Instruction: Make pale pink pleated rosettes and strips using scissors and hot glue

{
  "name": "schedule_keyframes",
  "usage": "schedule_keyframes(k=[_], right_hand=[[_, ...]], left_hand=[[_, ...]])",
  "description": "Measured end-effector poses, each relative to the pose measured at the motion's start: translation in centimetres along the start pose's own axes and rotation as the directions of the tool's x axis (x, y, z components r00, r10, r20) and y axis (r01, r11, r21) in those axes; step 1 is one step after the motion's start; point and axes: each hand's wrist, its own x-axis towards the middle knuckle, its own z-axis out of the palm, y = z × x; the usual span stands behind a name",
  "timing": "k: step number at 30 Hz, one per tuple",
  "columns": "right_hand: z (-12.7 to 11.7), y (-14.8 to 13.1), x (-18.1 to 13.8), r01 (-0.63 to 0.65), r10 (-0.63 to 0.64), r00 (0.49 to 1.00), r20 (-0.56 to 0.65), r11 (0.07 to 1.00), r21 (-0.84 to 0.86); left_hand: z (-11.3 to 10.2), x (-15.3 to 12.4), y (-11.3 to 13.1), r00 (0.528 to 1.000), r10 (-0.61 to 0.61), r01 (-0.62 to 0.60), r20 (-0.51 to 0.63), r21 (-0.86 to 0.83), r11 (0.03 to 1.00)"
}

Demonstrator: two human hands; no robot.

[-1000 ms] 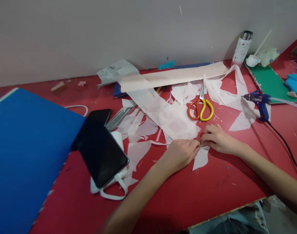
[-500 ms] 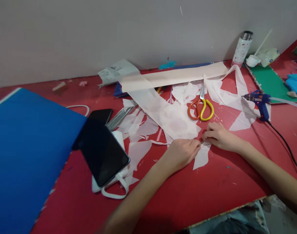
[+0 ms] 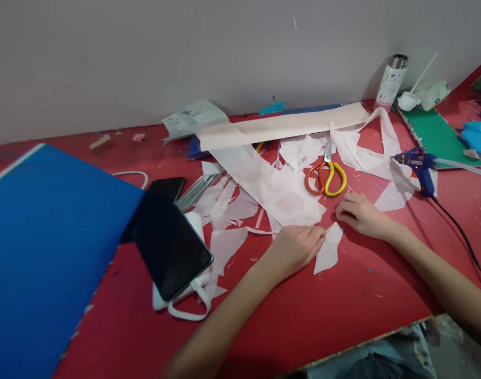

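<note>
My left hand (image 3: pixel 299 246) is closed, its fingertips pinching the upper left edge of a small white paper piece (image 3: pixel 329 248) on the red table. To the right of that piece, apart from it, my right hand (image 3: pixel 359 215) is held just above the table with its fingers curled together. Whatever may be between those fingers is hidden. Scissors (image 3: pixel 327 153) with one orange and one yellow handle lie just beyond my hands. A large sheet of thin white paper (image 3: pixel 277 189) is spread behind my left hand.
At right, a blue glue gun (image 3: pixel 424 171) with a black cord rests beside a green board (image 3: pixel 441 134). A patterned bottle (image 3: pixel 391 84) stands by the wall. A dark phone (image 3: pixel 173 252), white cable (image 3: pixel 188 317) and blue board (image 3: pixel 62 247) are at left.
My right hand has let go of the small paper piece and moved slightly right and up. The left hand still pinches the piece, which now shows more fully.
</note>
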Motion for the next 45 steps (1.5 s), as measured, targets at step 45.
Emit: schedule_keyframes(k=[45], right_hand=[[2.9, -4.1, -0.7, -0.098, 0.062, 0.992, -0.106, 0.916, -0.389]], left_hand=[[-0.1, 0.1, -1.0, 0.995, -0.100, 0.097, 0.013, 0.165, 0.981]])
